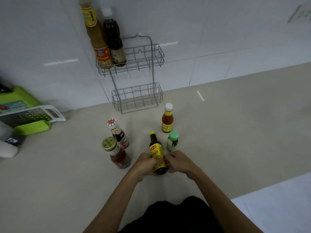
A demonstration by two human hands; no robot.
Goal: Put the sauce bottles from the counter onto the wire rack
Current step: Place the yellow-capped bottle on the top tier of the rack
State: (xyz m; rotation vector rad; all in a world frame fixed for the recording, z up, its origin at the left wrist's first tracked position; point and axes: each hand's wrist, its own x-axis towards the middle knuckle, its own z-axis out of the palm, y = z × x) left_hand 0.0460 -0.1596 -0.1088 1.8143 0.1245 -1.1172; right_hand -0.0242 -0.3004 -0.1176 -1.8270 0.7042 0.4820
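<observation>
My left hand [146, 165] and my right hand [179, 163] both grip a dark sauce bottle with a yellow label and yellow cap [156, 153], near the counter's front. Around it stand a gold-lidded red sauce jar [117, 153], a dark bottle with a red-and-white cap [118, 134], a green-capped pale bottle [172, 142] and an orange bottle with a white cap [167, 119]. The grey wire rack [151, 54] hangs on the tiled wall. Its top basket holds a tall brown-yellow bottle [97, 39] and a dark bottle [114, 41]. The lower basket [138, 98] holds nothing.
At the left, a green box with a metal grater [33, 115] lies on the beige counter [235, 123], with white and dark items beside it at the left edge. A wall socket [301, 14] sits at the top right. A white surface [277, 207] borders the counter at the lower right.
</observation>
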